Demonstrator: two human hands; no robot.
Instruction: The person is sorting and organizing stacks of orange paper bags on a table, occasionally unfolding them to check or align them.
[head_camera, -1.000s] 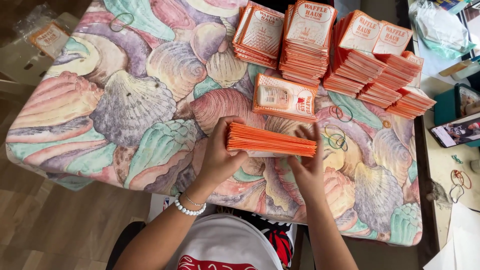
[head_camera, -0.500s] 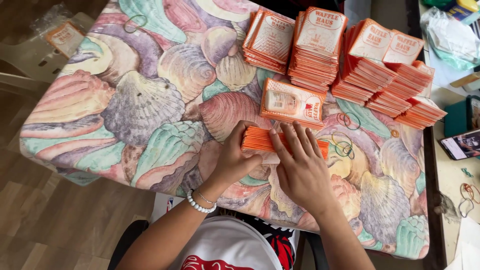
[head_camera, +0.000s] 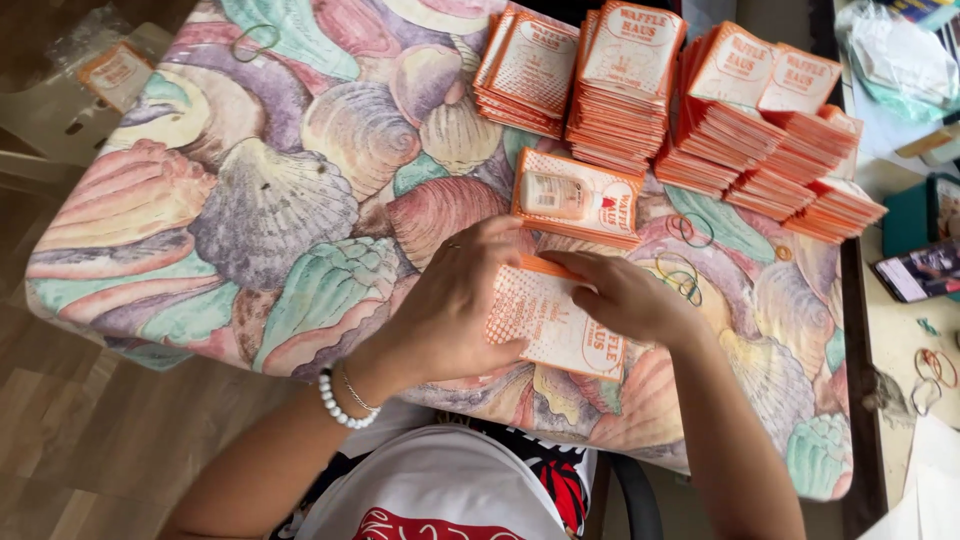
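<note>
On the table: I see a seashell-print cloth (head_camera: 270, 200) covering the top, with my work near its front edge.
Packet stack: an orange-and-white stack (head_camera: 555, 325) lies flat on the cloth, face up, between my two hands.
Left hand: my left hand (head_camera: 455, 305) is closed on the stack's left end, thumb at its near edge, fingers curled over the far side (a bead bracelet (head_camera: 335, 400) sits on that wrist).
Right hand: my right hand (head_camera: 625, 295) lies palm down on the stack's top, fingers pointing left; whether it grips I cannot tell.
Just behind: a small pile (head_camera: 580, 200) topped by a packet showing a bottle.
Far edge: tall packet piles (head_camera: 690, 100) in a row.
Loose bits: rubber bands (head_camera: 685, 255) right of my hands.
Right side: a phone (head_camera: 920, 270) on a pale counter.
</note>
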